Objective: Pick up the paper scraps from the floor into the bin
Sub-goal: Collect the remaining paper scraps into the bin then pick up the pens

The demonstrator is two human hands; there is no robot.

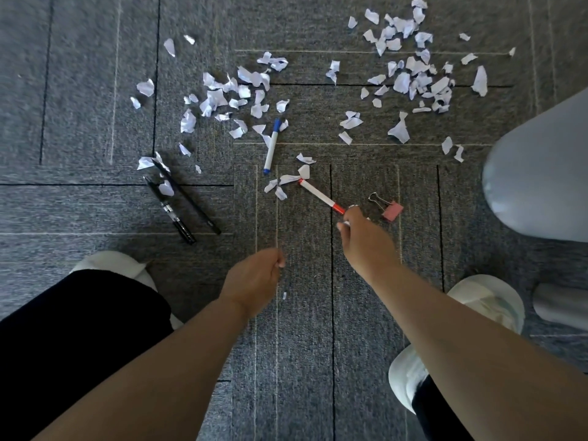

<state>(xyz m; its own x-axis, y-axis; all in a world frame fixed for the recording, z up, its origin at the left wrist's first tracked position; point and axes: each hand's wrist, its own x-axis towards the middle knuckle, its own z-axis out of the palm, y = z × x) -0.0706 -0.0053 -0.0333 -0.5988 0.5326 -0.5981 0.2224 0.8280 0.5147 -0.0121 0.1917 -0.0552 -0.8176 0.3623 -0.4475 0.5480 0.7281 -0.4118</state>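
Note:
Several torn white paper scraps lie on the grey carpet, in one cluster at upper centre and another at upper right. A few more scraps sit by the tip of a red-and-white marker. My right hand reaches forward at the marker's red cap, its fingers pinched on small white paper scraps. My left hand hovers lower, with loosely curled fingers and nothing plainly in it. The rounded pale grey-blue bin stands at the right edge.
A blue-and-white marker and two black pens lie among the scraps. A pink binder clip sits just right of my right hand. My white shoes and dark trouser legs are at the bottom.

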